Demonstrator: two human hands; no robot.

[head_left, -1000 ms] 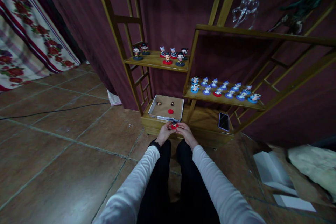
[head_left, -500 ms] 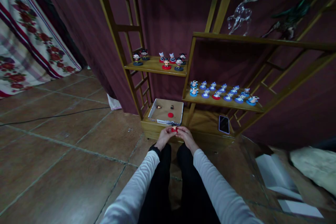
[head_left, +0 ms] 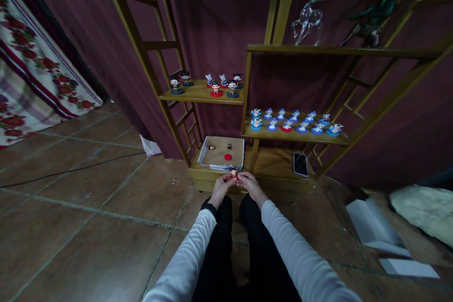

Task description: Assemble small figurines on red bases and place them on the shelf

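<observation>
Between my two hands is a small dark-haired figurine [head_left: 233,172] on a red base, held upright just in front of the shelf. My left hand [head_left: 223,184] grips it from the left side, fingers closed on the base. From the right, my right hand [head_left: 249,183] pinches the same base. Just beyond my hands lies a shallow cardboard box [head_left: 219,166]. Inside it are a red disc base [head_left: 228,157], a small dark figurine part [head_left: 230,146] and another piece [head_left: 211,147] lying on its side.
The upper left shelf [head_left: 198,96] carries several figurines on red and dark bases. On the right shelf [head_left: 269,135] stand two rows of mostly blue-based figurines. A phone [head_left: 300,164] lies lower right; a clear deer ornament [head_left: 308,21] stands above. White packaging [head_left: 375,226] rests on the floor.
The view has shifted slightly. The figurine shows more of its front and stands a little higher above my fingers; both hands stay on it.
</observation>
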